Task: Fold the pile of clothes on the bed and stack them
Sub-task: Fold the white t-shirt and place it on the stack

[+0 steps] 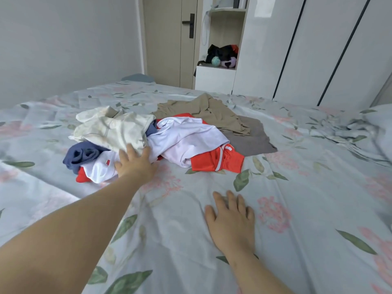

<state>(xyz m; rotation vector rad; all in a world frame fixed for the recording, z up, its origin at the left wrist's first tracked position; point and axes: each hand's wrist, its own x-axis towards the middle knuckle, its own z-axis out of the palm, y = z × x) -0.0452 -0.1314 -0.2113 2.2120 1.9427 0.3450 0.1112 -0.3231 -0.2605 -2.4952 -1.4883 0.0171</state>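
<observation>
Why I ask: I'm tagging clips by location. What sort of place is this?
Most likely a home bedroom: a floral-sheeted bed fills the foreground, tall white wardrobe doors stand behind it, and a loose pile of clothes lies on it.

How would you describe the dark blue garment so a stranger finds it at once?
On the floral bed sheet lies a pile of clothes. The dark blue garment is bunched at the pile's left end, beside the left hand. Its neighbours are cream, white and red; it alone is navy.
</observation>
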